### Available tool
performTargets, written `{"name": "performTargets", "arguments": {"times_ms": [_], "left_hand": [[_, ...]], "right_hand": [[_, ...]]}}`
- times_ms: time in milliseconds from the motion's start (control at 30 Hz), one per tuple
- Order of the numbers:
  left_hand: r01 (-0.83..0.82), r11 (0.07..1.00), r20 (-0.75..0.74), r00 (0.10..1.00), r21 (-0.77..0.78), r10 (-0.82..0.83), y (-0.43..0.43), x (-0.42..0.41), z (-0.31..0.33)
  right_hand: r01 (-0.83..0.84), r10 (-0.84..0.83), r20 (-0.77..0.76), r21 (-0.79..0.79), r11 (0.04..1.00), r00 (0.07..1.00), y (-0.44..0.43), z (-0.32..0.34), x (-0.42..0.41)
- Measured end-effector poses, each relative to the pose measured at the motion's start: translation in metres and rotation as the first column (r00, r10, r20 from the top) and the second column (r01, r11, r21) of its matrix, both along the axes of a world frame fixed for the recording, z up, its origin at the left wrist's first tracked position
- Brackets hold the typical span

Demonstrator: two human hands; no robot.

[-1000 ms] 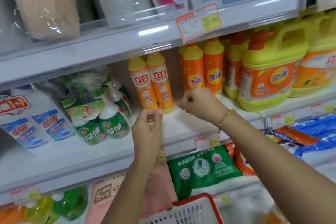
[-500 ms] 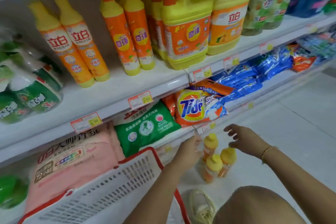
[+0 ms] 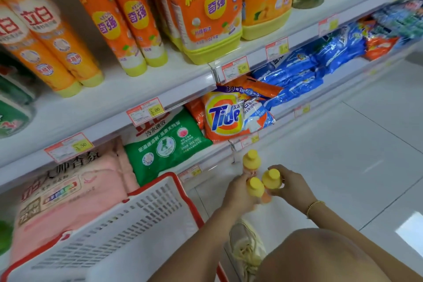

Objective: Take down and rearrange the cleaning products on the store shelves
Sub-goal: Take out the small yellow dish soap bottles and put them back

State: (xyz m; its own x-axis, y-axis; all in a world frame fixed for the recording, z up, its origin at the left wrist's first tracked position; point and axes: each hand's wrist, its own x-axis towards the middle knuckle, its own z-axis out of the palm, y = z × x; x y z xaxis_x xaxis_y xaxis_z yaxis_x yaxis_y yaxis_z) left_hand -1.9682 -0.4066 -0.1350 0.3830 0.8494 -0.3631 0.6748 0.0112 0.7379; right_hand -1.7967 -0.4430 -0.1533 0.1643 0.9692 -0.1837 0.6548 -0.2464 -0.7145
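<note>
Closing in: both grips now wrap the small bottles.
Head view: left grip (image 3: 239, 193) holds two yellow-capped bottles (image 3: 255, 186), right grip (image 3: 291, 184) the third bottle (image 3: 271, 177), clustered touching at the floor (image 3: 343, 167) before the bottom shelf (image 3: 215, 158); lifted so crowded, one could slip and topple.

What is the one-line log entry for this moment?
left hand: grips rear yellow-capped orange plastic bottle | right hand: grips right bottle | third bottle: between both hands

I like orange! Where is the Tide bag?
Head view, centre: the Tide bag lies on the lower shelf, between the green bag (left) and blue bags (right).
</note>
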Motion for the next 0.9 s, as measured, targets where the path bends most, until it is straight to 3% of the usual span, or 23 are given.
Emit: {"name": "performTargets", "arguments": {"times_ms": [167,267,400,533,733,900], "left_hand": [[-0.054,0.994,0.073,0.996,0.096,0.047,-0.007,-0.032,0.027],[-0.166,0.958,0.176,0.976,0.236,0.126,-0.011,-0.059,0.085],[-0.337,0.825,0.32,0.926,0.453,0.202,-0.017,-0.107,0.189],[-0.452,0.66,0.504,0.855,0.601,0.127,-0.021,-0.161,0.278],[-0.398,0.411,0.379,0.916,0.82,0.131,0.006,-0.237,0.341],[-0.449,0.459,0.374,0.893,0.767,0.25,0.056,-0.282,0.342]], "right_hand": [[-0.037,0.033,0.04,0.084,0.996,0.999,-0.001,0.048,-0.01],[-0.091,0.087,0.031,0.164,0.982,0.996,0.004,0.106,-0.022],[-0.163,0.18,-0.018,0.342,0.925,0.984,0.016,0.2,-0.053],[-0.169,0.276,-0.09,0.601,0.781,0.957,0.026,0.287,-0.096],[-0.133,0.387,-0.106,0.829,0.543,0.916,0.075,0.347,-0.177],[-0.262,0.381,0.051,0.809,0.527,0.923,0.132,0.344,-0.237]]}}
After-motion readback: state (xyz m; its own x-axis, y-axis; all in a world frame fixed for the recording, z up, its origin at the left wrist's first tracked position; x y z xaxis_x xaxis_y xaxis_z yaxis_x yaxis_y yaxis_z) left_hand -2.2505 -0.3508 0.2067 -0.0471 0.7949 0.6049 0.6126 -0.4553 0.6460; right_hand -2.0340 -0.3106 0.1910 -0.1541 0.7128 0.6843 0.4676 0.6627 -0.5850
